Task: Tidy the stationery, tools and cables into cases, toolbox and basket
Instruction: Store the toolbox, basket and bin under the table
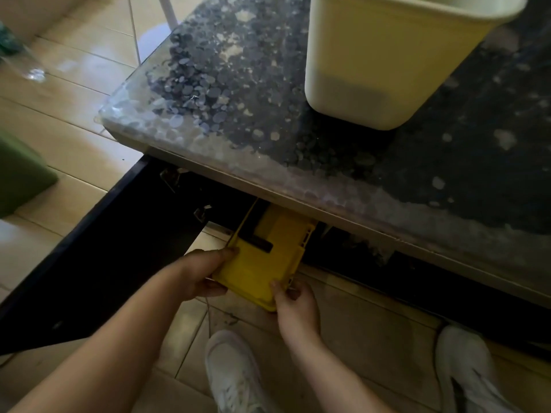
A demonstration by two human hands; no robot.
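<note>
You hold the yellow plastic toolbox (262,263) low over the tiled floor (74,120), its far end tucked under the pebble-patterned glass tabletop (238,114). Your left hand (202,275) grips its left side and your right hand (293,305) pinches its near corner. A black panel (104,257) crowds the left. A pale yellow plastic basket (372,70) stands on the tabletop above.

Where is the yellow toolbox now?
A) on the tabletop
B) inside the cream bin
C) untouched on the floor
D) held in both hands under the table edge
D: the left hand and right hand grip the yellow toolbox, its far end beneath the table.
</note>
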